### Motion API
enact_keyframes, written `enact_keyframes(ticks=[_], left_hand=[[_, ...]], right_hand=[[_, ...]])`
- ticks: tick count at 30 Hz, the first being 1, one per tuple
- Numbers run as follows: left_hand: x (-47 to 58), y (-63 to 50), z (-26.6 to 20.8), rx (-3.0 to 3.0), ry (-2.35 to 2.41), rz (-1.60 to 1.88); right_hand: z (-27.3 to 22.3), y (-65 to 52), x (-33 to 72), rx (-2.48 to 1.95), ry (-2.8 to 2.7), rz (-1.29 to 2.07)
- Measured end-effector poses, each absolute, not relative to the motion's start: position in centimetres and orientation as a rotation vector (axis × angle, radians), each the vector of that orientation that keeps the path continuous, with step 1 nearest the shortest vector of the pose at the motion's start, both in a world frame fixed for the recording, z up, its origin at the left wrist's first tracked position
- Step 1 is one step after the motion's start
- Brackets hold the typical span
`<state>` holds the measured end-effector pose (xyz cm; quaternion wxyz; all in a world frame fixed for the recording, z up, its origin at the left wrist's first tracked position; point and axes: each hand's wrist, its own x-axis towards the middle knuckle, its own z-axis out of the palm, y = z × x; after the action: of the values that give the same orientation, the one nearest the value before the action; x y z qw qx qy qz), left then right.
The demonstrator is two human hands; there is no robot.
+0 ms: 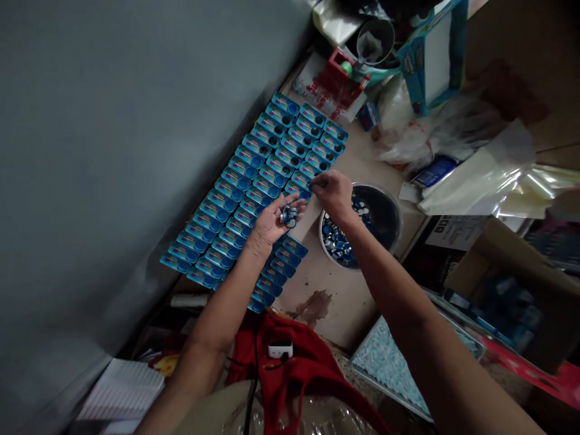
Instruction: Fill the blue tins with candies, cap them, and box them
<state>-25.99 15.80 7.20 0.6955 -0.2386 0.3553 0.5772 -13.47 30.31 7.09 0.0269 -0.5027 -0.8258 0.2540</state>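
Observation:
My left hand is turned palm up and cradles several small round blue-and-silver tins near its fingers. My right hand pinches a small dark-blue piece, mostly hidden by the fingertips, just over the edge of the blue printed cards. Those cards lie in slanting rows, each with a round spot at one end. Some spots look dark toward the far end; nearer ones look bright blue. Partly under my right forearm stands a round metal bowl with many loose small tins inside.
A grey wall borders the cards on the left. At the back are a red tape dispenser and a blue display box. Plastic bags and an open cardboard box lie right. A tray of pale-blue pieces sits in front.

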Motion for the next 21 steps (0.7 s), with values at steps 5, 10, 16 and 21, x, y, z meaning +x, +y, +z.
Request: enact_keyframes(ticks=[5, 10, 16, 21], left_hand=[[-26.7, 16.2, 7.3, -0.527, 0.768, 1.341], [-27.2, 16.5, 6.1, -0.586, 0.752, 1.353], [-27.6, 16.4, 6.2, -0.594, 0.826, 1.403], [-27.3, 16.5, 6.2, -0.66, 0.889, 1.428]], right_hand=[[4.1, 33.8, -14.1, -1.647, -2.672, 0.626], [2.8, 36.6, -15.1, -1.673, -2.695, 0.662], [4.8, 35.2, -15.8, -1.572, -2.774, 0.701], [7.1, 29.9, -15.5, -1.125, -2.584, 1.053]])
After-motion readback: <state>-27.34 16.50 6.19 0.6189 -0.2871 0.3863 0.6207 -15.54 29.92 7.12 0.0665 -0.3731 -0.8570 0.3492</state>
